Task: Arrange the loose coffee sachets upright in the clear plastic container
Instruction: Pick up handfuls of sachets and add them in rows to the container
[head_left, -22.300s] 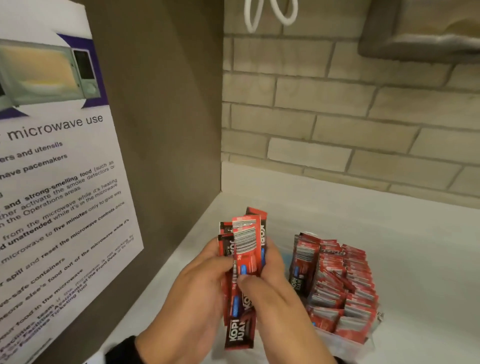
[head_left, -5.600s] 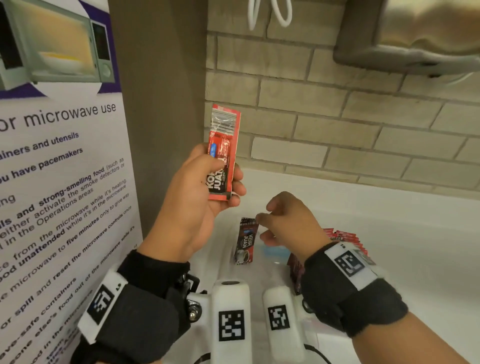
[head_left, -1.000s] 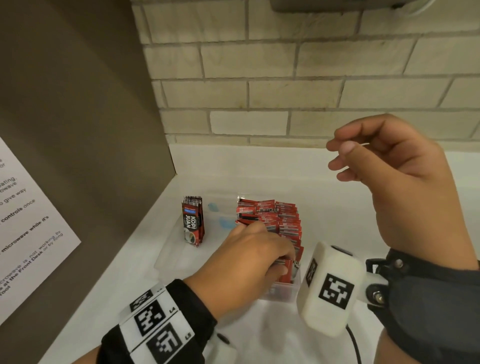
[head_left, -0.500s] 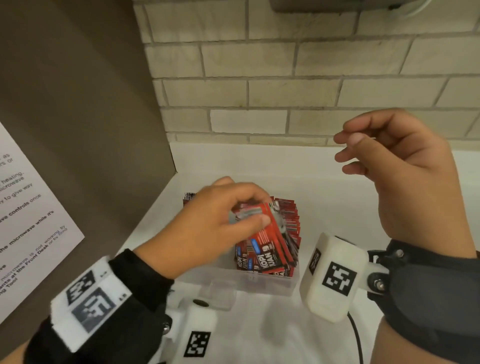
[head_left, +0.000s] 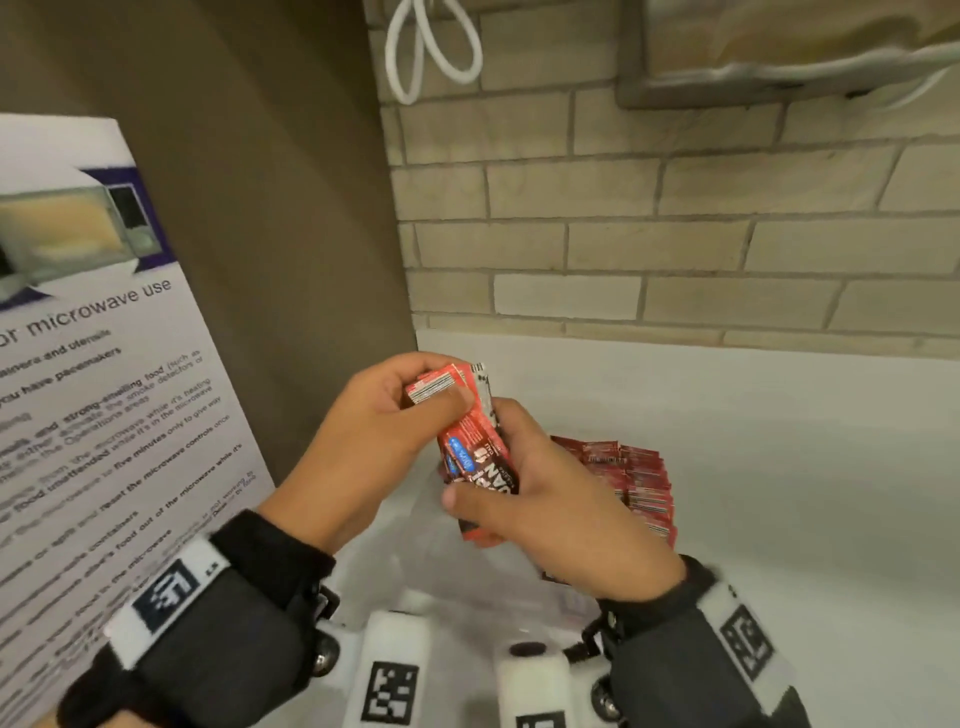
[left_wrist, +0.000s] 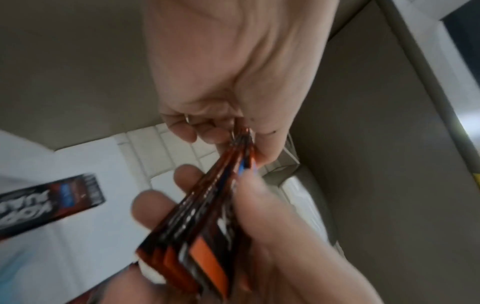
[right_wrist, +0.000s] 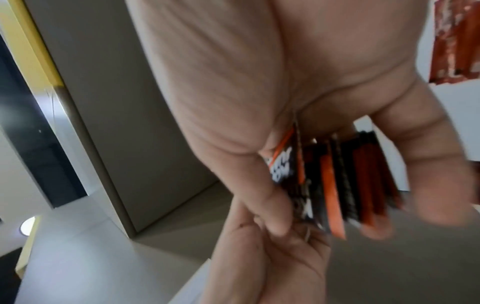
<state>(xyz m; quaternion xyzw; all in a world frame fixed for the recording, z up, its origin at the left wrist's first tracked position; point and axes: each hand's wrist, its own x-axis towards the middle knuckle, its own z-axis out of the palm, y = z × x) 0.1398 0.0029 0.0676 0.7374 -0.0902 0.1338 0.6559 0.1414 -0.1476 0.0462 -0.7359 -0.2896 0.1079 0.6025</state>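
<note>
Head view: we had a bundle of sachets (head_left: 475, 457) raised above the worktop (head_left: 779, 467), near its back left corner. Our left hand (head_left: 363, 447) pinched the bundle's top end, thumb pressed over the barcode side. Our right hand (head_left: 550, 499) curled round the lower end, thumb across the dark printed face. Behind the right hand, a packed row of sachets (head_left: 639, 478) stood upright in the clear plastic container (head_left: 519, 597) (its walls were hard to make out, blurred). A microwave notice (head_left: 104, 389) hung on the brown side panel (head_left: 285, 208) at the left; the brick wall (head_left: 675, 234) ran along the back edge.

Left wrist view: the left hand's fingertips (left_wrist: 207, 135) and thumb were closed on the sachet edges. The right hand's fingers (left_wrist: 153, 207) wrapped the stack from below. One more sachet (left_wrist: 52, 203) showed at the left (lying flat or standing, we couldn't tell).

Right wrist view: the right hand's thumb (right_wrist: 428, 174) and fingers clamped the stack edge-on, several red and dark sachets side by side. The left hand gripped the far end below. Image was motion-blurred.
</note>
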